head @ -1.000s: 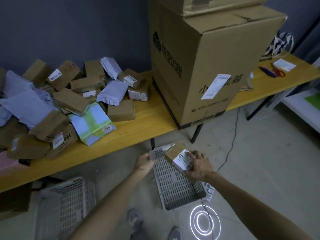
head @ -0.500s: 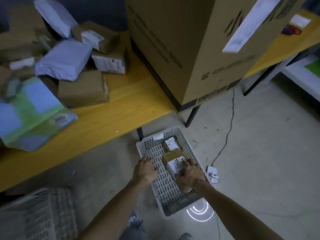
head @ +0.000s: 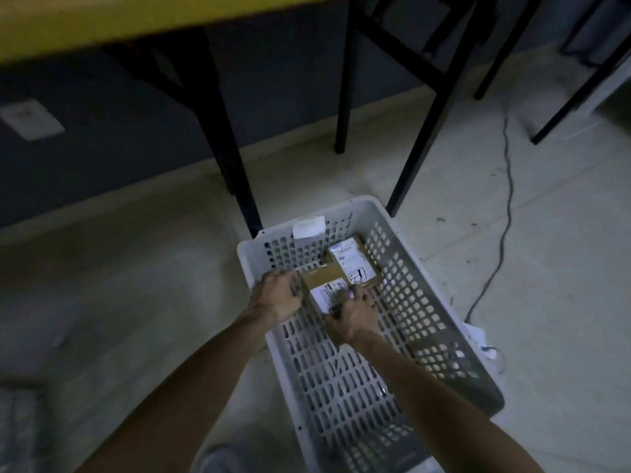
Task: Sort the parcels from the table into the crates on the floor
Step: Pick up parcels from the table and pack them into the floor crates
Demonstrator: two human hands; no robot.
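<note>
A white perforated crate (head: 426, 312) stands on the floor under the table's front edge. Inside it, at the far end, lies a small brown parcel (head: 353, 262) with a white label. A second small brown box with a label (head: 324, 281) sits low in the crate just in front of it. My right hand (head: 355, 310) grips this box from its near right side. My left hand (head: 278, 293) rests on the box's left side at the crate's left wall, fingers curled. Whether the box touches the crate floor is hidden by my hands.
The yellow table edge (head: 102, 25) runs across the top, with black table legs (head: 235, 158) behind the crate. A dark cable (head: 505, 213) trails over the floor on the right. Another crate's corner (head: 17, 428) shows at bottom left. A white tag (head: 307, 228) hangs on the crate's far rim.
My head has dropped, so the table top and its parcels have left the view. Both hands have lowered the box from above the crate down into it, next to the other parcel.
</note>
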